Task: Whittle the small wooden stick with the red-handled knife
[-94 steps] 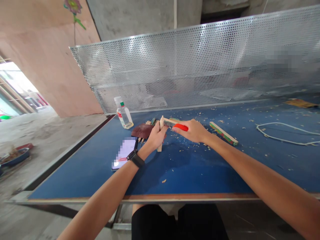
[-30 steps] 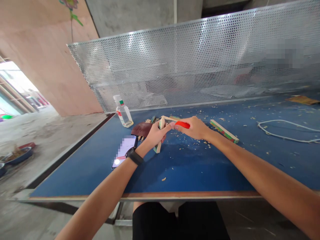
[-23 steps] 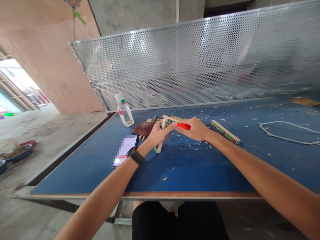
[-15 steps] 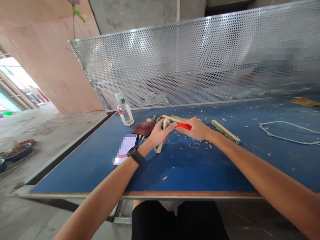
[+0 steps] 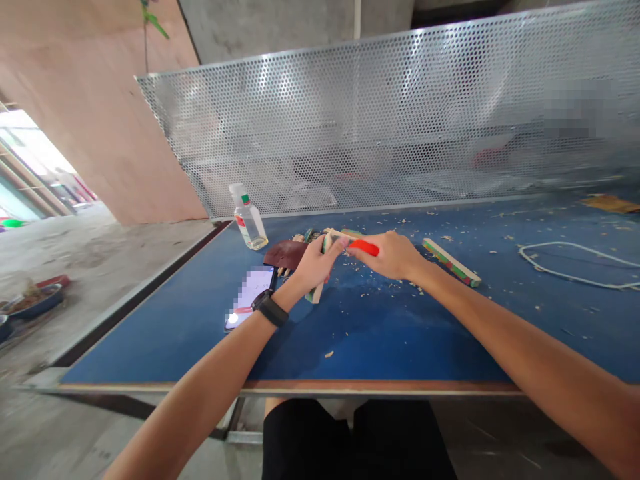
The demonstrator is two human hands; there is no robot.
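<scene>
In the head view my left hand (image 5: 314, 261) is closed around a pale wooden strip (image 5: 317, 293) with painted green sides. The strip stands tilted, its lower end showing below my fingers. My right hand (image 5: 395, 255) grips a knife (image 5: 365, 247) by its red handle; the blade is mostly hidden against the wood by my left thumb. Both hands are close together above the blue table. A second wooden strip (image 5: 451, 263), green and red along its side, lies to the right of my right hand. Pale shavings (image 5: 395, 288) are scattered around the hands.
Left of my hands are a phone (image 5: 256, 287), a dark red leather-like piece (image 5: 285, 253) and a clear bottle (image 5: 250, 227). A white cord (image 5: 550, 245) lies at the right on the blue table (image 5: 175, 333). Perforated metal sheet (image 5: 350, 133) borders the back.
Both hands have shifted slightly left with the wooden strip and the knife. The red handle is tilted a little more. Objects on the table have stayed in place.
</scene>
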